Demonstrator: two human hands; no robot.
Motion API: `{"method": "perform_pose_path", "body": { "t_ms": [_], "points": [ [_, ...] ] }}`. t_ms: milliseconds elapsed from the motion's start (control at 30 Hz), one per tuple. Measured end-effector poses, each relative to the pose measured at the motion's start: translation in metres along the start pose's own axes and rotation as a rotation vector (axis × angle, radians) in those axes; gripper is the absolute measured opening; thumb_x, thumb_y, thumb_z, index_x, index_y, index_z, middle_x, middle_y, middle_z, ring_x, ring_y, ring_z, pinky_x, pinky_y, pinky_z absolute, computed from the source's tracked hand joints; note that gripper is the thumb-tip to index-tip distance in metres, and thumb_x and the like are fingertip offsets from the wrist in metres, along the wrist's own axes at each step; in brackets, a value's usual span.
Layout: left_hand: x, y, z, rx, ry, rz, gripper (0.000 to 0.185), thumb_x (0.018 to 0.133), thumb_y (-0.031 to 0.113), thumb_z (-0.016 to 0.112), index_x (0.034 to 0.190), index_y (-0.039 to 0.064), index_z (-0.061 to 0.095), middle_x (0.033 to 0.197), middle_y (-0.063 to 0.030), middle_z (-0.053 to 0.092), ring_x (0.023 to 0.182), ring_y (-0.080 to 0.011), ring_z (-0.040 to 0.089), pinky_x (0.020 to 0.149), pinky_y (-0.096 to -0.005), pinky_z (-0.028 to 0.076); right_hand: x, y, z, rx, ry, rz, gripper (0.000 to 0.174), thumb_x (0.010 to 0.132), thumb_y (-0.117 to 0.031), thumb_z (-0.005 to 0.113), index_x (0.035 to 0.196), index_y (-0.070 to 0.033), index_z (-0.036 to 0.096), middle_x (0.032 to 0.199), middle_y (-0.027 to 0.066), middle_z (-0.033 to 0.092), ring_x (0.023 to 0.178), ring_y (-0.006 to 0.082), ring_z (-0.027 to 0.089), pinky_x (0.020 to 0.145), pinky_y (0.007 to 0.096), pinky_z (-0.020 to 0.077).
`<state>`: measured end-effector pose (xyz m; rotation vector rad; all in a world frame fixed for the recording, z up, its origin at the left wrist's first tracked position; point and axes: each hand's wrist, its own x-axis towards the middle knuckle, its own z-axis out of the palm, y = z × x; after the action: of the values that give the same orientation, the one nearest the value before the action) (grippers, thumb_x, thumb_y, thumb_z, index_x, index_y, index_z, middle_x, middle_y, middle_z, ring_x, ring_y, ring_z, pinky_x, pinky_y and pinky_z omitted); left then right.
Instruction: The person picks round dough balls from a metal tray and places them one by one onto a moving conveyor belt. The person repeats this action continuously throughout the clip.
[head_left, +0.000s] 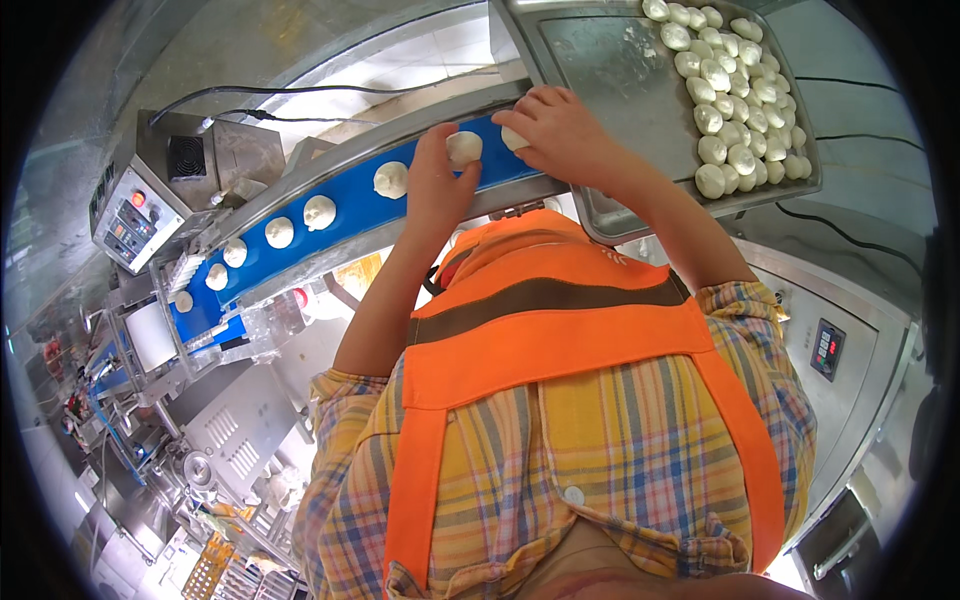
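A line of round white dough pieces runs along the blue conveyor belt. My left hand is over the belt, its fingers and thumb around a dough piece. Farther right, at the belt's end, my right hand grips another dough piece, which its fingers partly cover. Just left of my left hand lies a free dough piece, followed by another and several smaller-looking ones down the belt. Beside my right forearm, a metal tray holds many dough pieces in close rows on its right side.
A steel control box with a red button stands behind the belt at left. A forming machine is at the belt's far left end. Black cables run behind the conveyor. At right is a steel cabinet with a small display.
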<state>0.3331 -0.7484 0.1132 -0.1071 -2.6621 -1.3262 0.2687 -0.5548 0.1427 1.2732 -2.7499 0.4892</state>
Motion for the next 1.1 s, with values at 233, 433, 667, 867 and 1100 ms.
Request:
{"method": "perform_pose_path", "body": {
  "t_ms": [233,433,667,867,1100],
  "points": [
    [0.011,-0.016,0.015,0.527,-0.151,0.148,0.043,0.072,0.015,0.065,0.112,0.008,0.052,0.116,-0.0115,0.055,0.116,-0.0316,0.046,0.086,-0.0434,0.043,0.003,0.011,0.028,-0.31,-0.301,0.085,0.036,0.072,-0.022,0.067,0.106,-0.011,0.061,0.102,0.0091,0.06,0.114,0.0287,0.047,0.097,0.0463,0.0324],
    [0.015,-0.007,0.005,0.471,-0.077,0.199,0.053,0.075,0.021,0.068,0.123,0.007,0.05,0.133,-0.0203,0.041,0.125,-0.0402,0.035,0.101,-0.0486,0.03,-0.035,0.071,-0.031,-0.058,0.042,0.436,0.042,0.075,-0.036,0.064,0.109,-0.011,0.061,0.11,0.0086,0.059,0.111,0.0279,0.051,0.095,0.0379,0.0391],
    [0.042,0.049,0.02,0.117,-0.074,0.279,0.034,0.08,0.012,0.064,0.112,0.004,0.055,0.121,-0.0151,0.05,0.113,-0.0324,0.047,0.094,-0.0389,0.039,-0.136,0.175,-0.049,-0.441,-0.132,1.1,0.044,0.076,-0.035,0.064,0.111,-0.01,0.056,0.115,0.0107,0.054,0.109,0.0301,0.049,0.089,0.0448,0.0415],
    [0.085,0.103,0.078,-0.007,-0.236,0.449,0.033,0.078,0.011,0.065,0.108,0.003,0.056,0.112,-0.0155,0.055,0.104,-0.0335,0.051,0.088,-0.0399,0.042,-0.158,0.168,-0.015,-0.385,0.159,0.524,0.038,0.071,-0.011,0.063,0.107,-0.007,0.051,0.108,0.0124,0.051,0.105,0.0325,0.049,0.085,0.0402,0.0446],
    [0.169,0.166,0.214,-0.098,-0.447,0.598,0.041,0.078,0.013,0.063,0.117,0.004,0.052,0.11,-0.0173,0.055,0.104,-0.0351,0.052,0.085,-0.0419,0.045,-0.167,0.149,-0.05,0.564,0.631,0.906,0.046,0.079,-0.011,0.06,0.122,-0.007,0.043,0.111,0.0132,0.052,0.099,0.0275,0.055,0.082,0.0363,0.0452]
  ]
}}
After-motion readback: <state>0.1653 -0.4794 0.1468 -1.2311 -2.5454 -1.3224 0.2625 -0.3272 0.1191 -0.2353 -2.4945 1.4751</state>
